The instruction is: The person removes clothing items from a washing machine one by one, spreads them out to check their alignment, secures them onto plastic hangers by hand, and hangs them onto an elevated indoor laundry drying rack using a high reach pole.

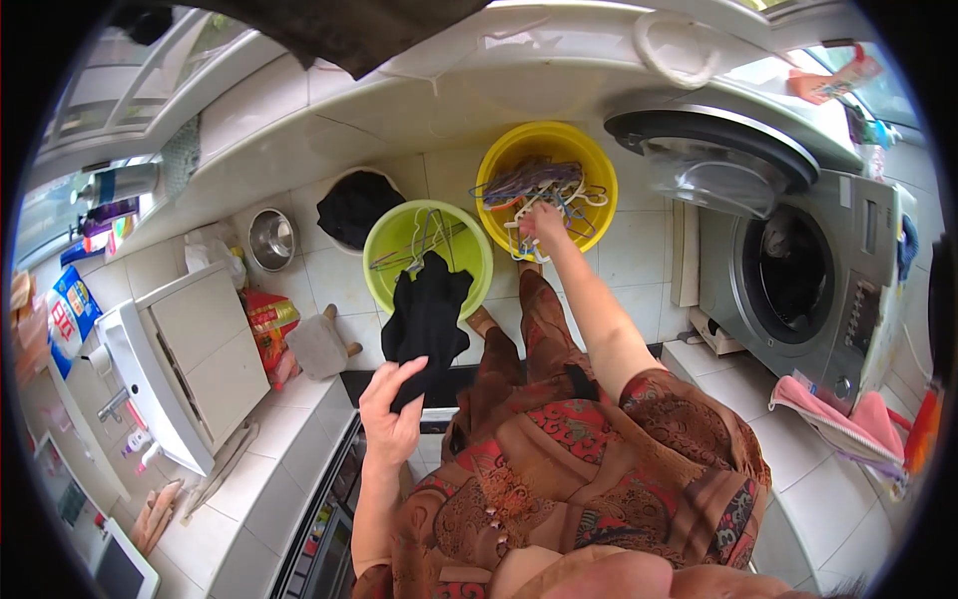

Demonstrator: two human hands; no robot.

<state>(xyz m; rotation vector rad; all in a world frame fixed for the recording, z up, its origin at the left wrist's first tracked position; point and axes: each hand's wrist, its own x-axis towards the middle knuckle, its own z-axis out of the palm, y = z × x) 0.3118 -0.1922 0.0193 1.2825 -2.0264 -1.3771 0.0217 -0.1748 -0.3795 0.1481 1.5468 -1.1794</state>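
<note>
My left hand [393, 412] grips one end of a black garment [426, 322]. The cloth hangs in front of me, overlapping the near rim of a lime-green basin [371, 281]. Inside that basin lie several thin clothes hangers [430, 236]. My right hand [545, 223] reaches over a yellow tub [605, 161] that holds a tangle of purple, white and blue hangers [535, 183]. Its fingers close on a white hanger [518, 247] at the tub's near side; the fingertips are partly hidden among the hangers.
Behind the green basin a pale bucket holds dark cloth [359, 206], beside a steel bowl [272, 239]. To the right, a front-load washing machine [793, 277] has its door [718, 161] swung wide. A sink cabinet [206, 352] and a small stool [318, 348] stand left. Dark fabric [359, 30] hangs overhead.
</note>
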